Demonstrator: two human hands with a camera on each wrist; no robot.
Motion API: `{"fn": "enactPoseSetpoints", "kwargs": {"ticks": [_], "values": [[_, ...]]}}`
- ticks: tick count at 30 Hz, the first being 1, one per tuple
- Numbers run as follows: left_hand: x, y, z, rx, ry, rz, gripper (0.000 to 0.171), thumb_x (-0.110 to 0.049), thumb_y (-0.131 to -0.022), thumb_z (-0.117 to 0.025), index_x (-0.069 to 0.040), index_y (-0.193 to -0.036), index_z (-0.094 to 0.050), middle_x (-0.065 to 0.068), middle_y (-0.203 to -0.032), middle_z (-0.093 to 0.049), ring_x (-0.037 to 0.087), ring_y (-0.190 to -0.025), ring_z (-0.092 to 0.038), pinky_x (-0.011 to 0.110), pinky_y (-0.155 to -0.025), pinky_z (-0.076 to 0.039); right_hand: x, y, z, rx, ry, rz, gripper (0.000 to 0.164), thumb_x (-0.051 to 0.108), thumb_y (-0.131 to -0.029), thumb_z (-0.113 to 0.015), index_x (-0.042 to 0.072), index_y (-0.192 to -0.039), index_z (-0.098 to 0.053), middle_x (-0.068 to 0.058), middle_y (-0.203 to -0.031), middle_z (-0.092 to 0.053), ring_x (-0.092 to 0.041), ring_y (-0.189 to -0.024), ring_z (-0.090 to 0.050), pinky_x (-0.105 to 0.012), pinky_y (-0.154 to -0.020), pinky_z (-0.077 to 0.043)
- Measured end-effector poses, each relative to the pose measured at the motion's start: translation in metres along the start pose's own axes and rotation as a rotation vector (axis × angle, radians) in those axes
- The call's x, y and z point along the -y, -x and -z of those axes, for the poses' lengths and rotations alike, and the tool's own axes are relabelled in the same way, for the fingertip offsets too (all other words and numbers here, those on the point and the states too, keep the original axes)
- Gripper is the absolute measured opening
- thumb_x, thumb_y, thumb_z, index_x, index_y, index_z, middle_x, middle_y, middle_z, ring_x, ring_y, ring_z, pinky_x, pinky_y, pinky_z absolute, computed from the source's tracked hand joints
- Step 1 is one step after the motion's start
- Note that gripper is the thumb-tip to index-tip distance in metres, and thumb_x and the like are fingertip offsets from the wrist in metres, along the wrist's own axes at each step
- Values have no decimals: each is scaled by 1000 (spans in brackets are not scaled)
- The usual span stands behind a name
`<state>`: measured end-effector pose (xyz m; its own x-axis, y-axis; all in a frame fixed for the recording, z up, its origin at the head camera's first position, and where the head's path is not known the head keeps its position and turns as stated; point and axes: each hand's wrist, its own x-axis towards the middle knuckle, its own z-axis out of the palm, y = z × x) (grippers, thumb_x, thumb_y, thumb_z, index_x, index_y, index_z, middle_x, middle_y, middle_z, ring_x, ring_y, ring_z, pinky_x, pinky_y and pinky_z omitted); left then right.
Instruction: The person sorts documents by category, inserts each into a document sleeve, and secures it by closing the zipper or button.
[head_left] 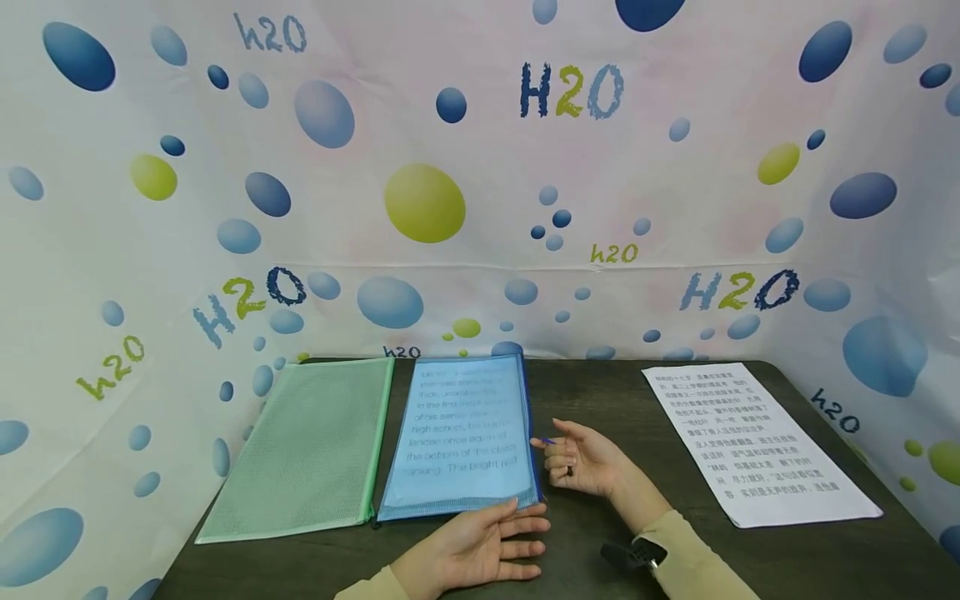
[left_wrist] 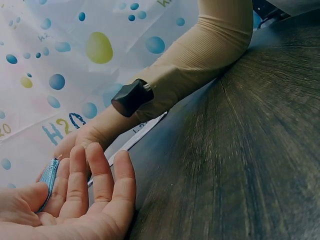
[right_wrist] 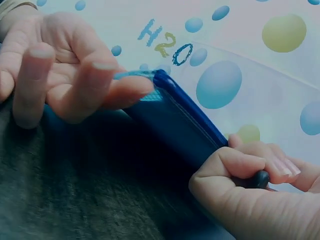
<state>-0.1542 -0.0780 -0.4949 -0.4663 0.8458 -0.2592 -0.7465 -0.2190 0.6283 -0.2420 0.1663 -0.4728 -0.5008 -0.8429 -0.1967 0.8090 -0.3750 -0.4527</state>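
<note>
Your right hand [head_left: 581, 458] pinched the zipper pull on the right long edge of the blue mesh zip pouch [head_left: 465, 437], lying lengthwise away from you on the dark table [head_left: 600, 392], while your left hand [head_left: 480, 550] pressed flat, fingers relaxed, on its near corner.

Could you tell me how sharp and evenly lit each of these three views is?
Head view: evenly lit, wide-angle bending at the edges, blue zip pouch readable. Left wrist view: dim, table grain smeared, left hand fairly sharp. Right wrist view: dark and soft; right hand pinching the zipper pull is blurred.
</note>
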Motion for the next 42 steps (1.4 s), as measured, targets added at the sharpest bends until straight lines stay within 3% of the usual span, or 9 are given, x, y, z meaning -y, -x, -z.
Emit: {"fn": "enactPoseSetpoints", "kwargs": {"ticks": [13, 19, 42], "values": [[0, -1, 1, -21, 4, -2, 54, -40, -104, -41, -10, -148, -38, -4, -128, -60, 11, -112, -60, 37, -102, -46, 16, -11, 5, -27, -17, 40, 47, 45, -106, -21, 4, -124, -35, 9, -65, -31, -4, -57, -27, -19, -63, -27], [0, 0, 1, -17, -6, -3, 54, -40, -104, -40, -9, -149, -36, -5, -129, -60, 10, -113, -60, 38, -104, -45, 21, -16, 6, -19, -9, 40, 49, 45, -105, -15, 4, -123, -36, 9, -64, -31, -4, -57, -29, -19, -63, -25], [0, 1, 0, -28, -5, 8, 57, -40, -104, -40, -6, -150, -33, -3, -132, -59, 11, -114, -59, 38, -106, -43, 44, -35, 8, -70, -9, 101, 40, 40, -105, -35, 4, -121, -40, 7, -62, -34, -5, -57, -25, -19, -63, -24]]}}
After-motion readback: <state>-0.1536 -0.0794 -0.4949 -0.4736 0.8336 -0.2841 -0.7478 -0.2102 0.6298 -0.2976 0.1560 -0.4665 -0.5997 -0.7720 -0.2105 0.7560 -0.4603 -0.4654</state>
